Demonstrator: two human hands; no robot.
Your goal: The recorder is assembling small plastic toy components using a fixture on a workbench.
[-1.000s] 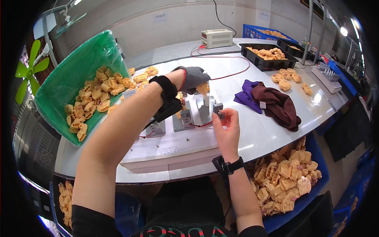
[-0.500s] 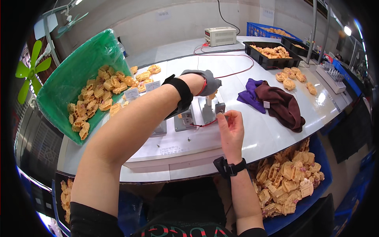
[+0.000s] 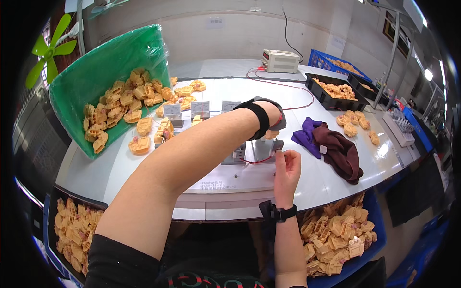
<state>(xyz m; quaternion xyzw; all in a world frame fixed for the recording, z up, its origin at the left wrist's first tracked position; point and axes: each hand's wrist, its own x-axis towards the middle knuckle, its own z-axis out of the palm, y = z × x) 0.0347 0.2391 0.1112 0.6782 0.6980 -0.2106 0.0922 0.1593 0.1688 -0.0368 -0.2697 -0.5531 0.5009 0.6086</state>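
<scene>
My left hand (image 3: 277, 123), in a grey glove, reaches over the grey test fixture (image 3: 261, 150). Its fingers are hidden behind the wrist. Just beneath it, part of a cream-yellow plastic piece (image 3: 272, 135) shows. Beside the fixture, my bare right hand (image 3: 288, 165) has thumb and forefinger pinched together at a small dark block (image 3: 277, 145); what they grip is too small to make out. A red wire (image 3: 261, 162) runs along the fixture toward that hand. The fixture stands on a white board (image 3: 216, 186), and my left forearm covers part of it.
Three panel meters (image 3: 200, 107) stand behind my left arm. A green lined bin (image 3: 72, 101) of yellow pieces leans at left. Purple and brown cloths (image 3: 336, 149) lie at right, near a black tray (image 3: 331, 102). A power supply (image 3: 281, 61) stands behind; a blue bin (image 3: 379, 240) sits below.
The whole view has shifted, so the bench sits farther right and the meters show more fully. Both hands stay at the fixture, the right still pinching at the dark block.
</scene>
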